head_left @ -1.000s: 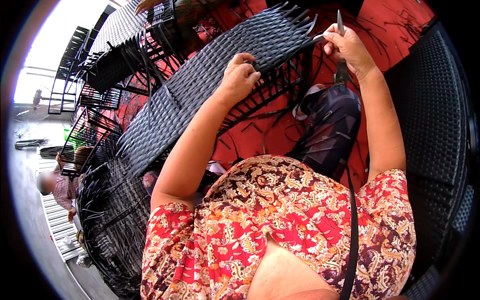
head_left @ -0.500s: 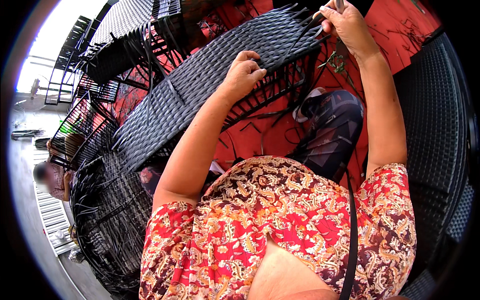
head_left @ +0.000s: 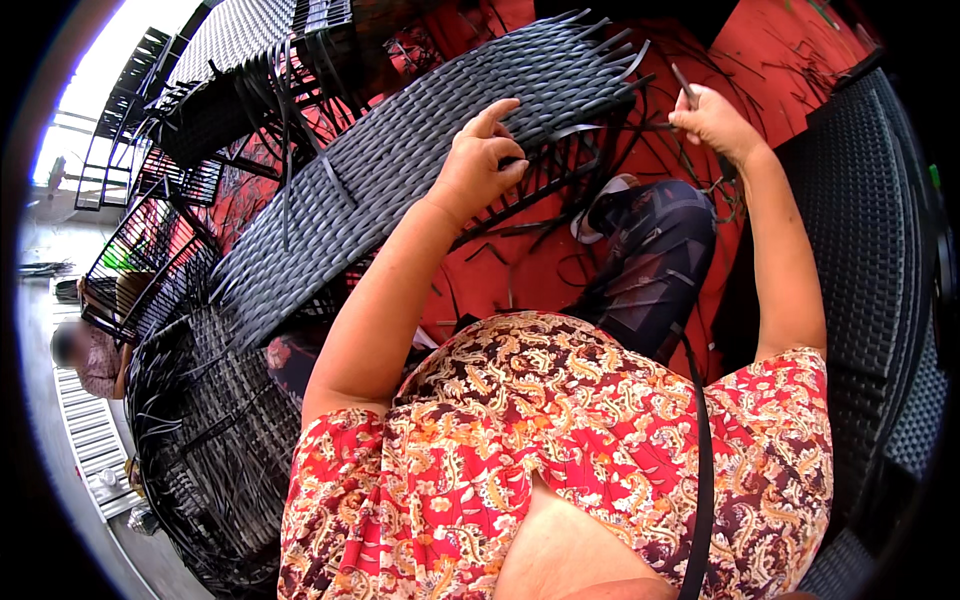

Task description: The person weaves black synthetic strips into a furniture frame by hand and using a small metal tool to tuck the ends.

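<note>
**Left hand lifted off the weave edge, right hand pulled back with the strand**

Red floor [head_left: 520, 270] under everything, littered with cut dark strips; unfinished wicker frames stacked beyond the left hand, another person [head_left: 88, 352] working far out on that side.

- Woven panel [head_left: 400, 170]: dark flat-strand weave on a frame, tilted, directly under the left hand and running away from it up-left. Loose strand ends stick out at its far edge, between the two hands.
- Left hand [head_left: 480, 165]: half a second ago it was curled over the panel edge, gripping. Now it sits on top of the weave, index finger raised and pointing, other fingers loosely bent. Pressing, not pinching.
- Right hand [head_left: 715, 120]: closed around a thin dark strand [head_left: 684, 86] or slim tool, can't tell which. It has dropped lower in view and sits clear of the panel edge, to the right of the loose ends.
- Finished wicker piece [head_left: 860, 250] just outside the right forearm.

Read: looks like a strand being pulled through while the left hand steadies the weave.
</note>
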Demonstrator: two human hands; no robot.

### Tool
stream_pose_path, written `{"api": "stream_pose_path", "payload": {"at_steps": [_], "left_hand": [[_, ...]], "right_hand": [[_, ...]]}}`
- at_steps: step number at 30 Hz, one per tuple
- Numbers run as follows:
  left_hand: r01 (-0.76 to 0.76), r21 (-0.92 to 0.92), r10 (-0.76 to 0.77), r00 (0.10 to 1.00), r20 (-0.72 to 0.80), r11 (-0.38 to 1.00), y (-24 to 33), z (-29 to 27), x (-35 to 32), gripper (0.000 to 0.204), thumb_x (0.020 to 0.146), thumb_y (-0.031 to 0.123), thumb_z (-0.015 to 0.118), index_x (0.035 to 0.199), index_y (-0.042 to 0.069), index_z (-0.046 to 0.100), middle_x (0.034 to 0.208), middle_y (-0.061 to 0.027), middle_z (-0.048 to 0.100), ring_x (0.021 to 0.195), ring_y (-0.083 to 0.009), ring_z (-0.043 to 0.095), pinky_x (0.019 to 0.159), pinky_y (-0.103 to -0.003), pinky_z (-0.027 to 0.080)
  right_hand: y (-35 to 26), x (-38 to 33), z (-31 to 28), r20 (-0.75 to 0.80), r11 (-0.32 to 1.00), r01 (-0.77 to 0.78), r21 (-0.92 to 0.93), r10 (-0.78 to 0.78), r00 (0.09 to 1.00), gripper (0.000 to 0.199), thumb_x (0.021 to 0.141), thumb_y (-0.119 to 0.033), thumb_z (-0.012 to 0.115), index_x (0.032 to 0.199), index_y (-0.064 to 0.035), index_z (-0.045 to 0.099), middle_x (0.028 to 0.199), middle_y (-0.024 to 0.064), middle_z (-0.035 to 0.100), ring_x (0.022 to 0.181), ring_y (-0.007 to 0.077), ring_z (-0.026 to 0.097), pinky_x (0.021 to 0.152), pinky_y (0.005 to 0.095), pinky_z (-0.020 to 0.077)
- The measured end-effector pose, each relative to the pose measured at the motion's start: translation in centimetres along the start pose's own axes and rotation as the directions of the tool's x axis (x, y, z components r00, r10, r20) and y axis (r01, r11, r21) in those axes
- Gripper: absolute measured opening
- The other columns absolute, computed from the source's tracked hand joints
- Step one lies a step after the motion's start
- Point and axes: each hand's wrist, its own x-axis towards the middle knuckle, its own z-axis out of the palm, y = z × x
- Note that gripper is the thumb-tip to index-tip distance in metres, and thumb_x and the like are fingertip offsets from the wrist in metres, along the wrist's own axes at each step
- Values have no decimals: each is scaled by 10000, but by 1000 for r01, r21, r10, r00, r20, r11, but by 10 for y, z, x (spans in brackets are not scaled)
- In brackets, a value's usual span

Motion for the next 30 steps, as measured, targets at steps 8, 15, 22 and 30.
{"api": "stream_pose_path", "payload": {"at_steps": [8, 15, 22, 30], "left_hand": [[-28, 548, 96, 991, -97, 836, 16, 21, -6, 72, 672, 145, 648, 649, 83, 621, 1329, -66, 432, 916, -186, 525, 763, -355, 409], [25, 168, 13, 975, -222, 985, 10, 20, -3, 91, 613, 21, 680, 676, 34, 615, 1227, -92, 516, 744, -161, 550, 691, -294, 495], [76, 74, -61, 980, -188, 994, 19, 15, 7, 97, 629, 45, 703, 693, 43, 631, 1220, -78, 527, 755, -150, 562, 685, -279, 493], [56, -27, -59, 993, -105, 998, 14, 4, 4, 80, 620, 41, 701, 672, 44, 639, 1199, -78, 539, 803, -185, 577, 731, -303, 496]], "right_hand": [[-6, -21, 29, -105, 850, -52, -524, -4, 994, 83, 808, -106, 592, 869, -74, 546, 728, 30, 535, 634, 145, 534, 567, 290, 442], [-52, -15, 84, -16, 475, 617, -628, -800, 600, 171, 723, -117, 668, 892, -132, 650, 1005, 8, 595, 947, 217, 588, 787, 332, 494], [-30, 7, 130, 105, 278, 580, -766, -836, 539, 238, 710, -91, 637, 939, -146, 609, 981, 7, 571, 818, 208, 617, 672, 310, 514], [-20, 4, 139, 165, 216, 624, -751, -854, 494, 89, 712, -67, 580, 791, -105, 568, 720, 32, 499, 656, 206, 586, 565, 308, 494]]}}
